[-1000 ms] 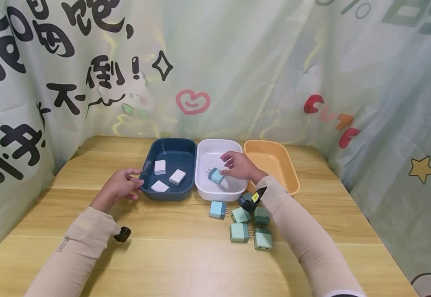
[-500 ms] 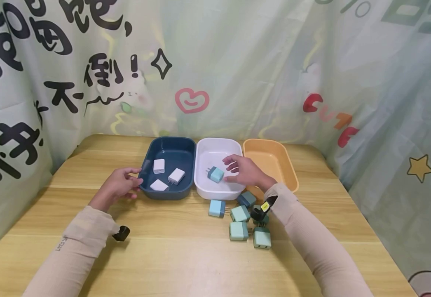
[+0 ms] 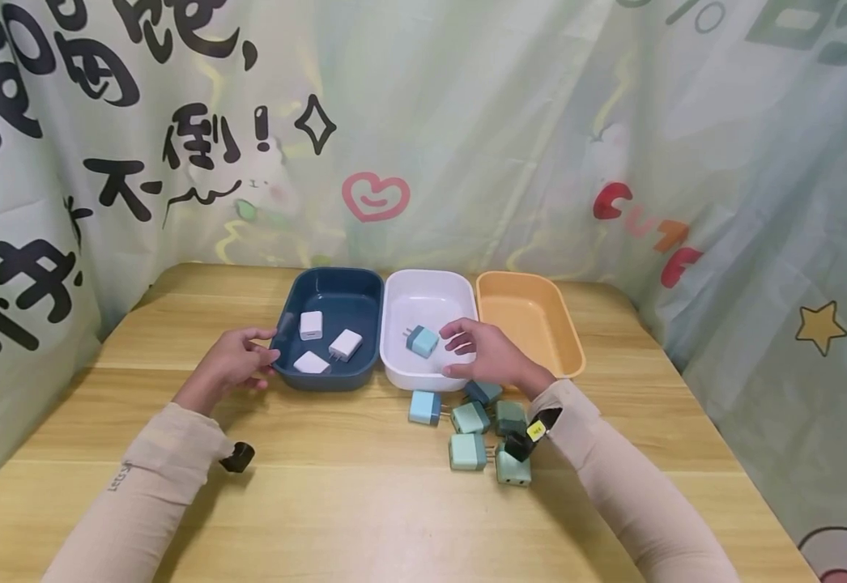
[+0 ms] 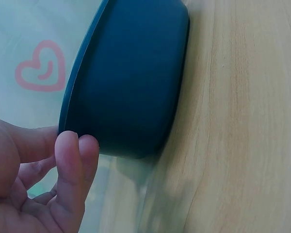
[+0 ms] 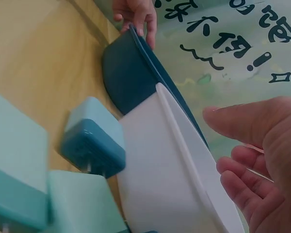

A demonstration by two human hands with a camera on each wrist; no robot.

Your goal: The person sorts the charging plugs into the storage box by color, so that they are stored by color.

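At the left side of the dark blue bin [image 3: 330, 379], my left hand [image 3: 237, 360] pinches the rim between thumb and fingers [image 4: 70, 160]. Three white charger plugs, one of them a charger [image 3: 346, 345] with its prongs showing, lie inside that bin. My right hand [image 3: 489, 352] holds nothing; its fingers bend loosely over the right front edge of the white bin [image 3: 423, 379]. A light blue charger with a darker blue prong end [image 3: 422, 341] rests in the white bin, left of my right fingertips.
An orange bin [image 3: 540, 324] stands at the right of the row. Several chargers in blue and green tones lie before the bins, including a light blue charger [image 3: 424, 407] and a mint charger [image 3: 467, 452]. A printed curtain [image 3: 467, 146] hangs behind the wooden table [image 3: 321, 502].
My right hand has drawn back to the right and toward me, away from the light blue charger in the white bin. The left hand keeps its place at the dark blue rim.
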